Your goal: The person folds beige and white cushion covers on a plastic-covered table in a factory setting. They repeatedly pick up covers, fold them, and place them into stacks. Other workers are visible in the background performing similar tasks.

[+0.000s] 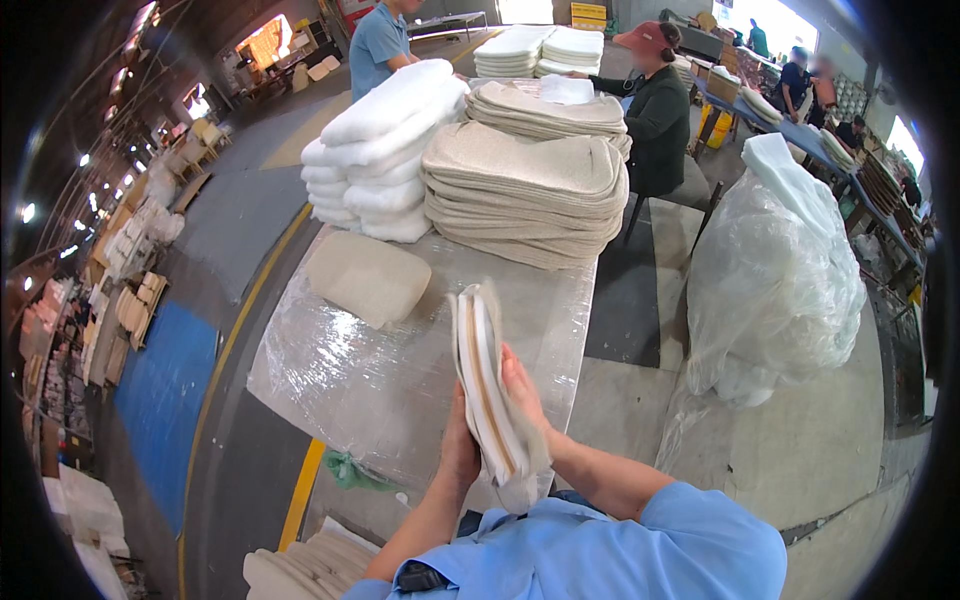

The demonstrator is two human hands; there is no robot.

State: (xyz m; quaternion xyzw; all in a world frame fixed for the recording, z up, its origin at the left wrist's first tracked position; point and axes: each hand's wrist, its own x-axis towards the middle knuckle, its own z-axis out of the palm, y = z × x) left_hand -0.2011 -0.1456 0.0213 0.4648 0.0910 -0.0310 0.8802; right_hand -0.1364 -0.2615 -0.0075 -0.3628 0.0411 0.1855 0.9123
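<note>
Layered pad (pixel 487 395), beige outside with white layers and a brown strip between, is held tilted on its edge over the near right part of a plastic-covered table (pixel 340 400), close to the wearer's blue shirt. It is clasped between two half-open palms, the left hand (pixel 460 442) on its left face with fingers mostly hidden, the right hand (pixel 524 390) on its right face with fingers extended. Beyond it, one beige pad (pixel 368 278) lies flat at left, before a white stack (pixel 385 150) at far left and beige stacks (pixel 525 195) farther right.
</note>
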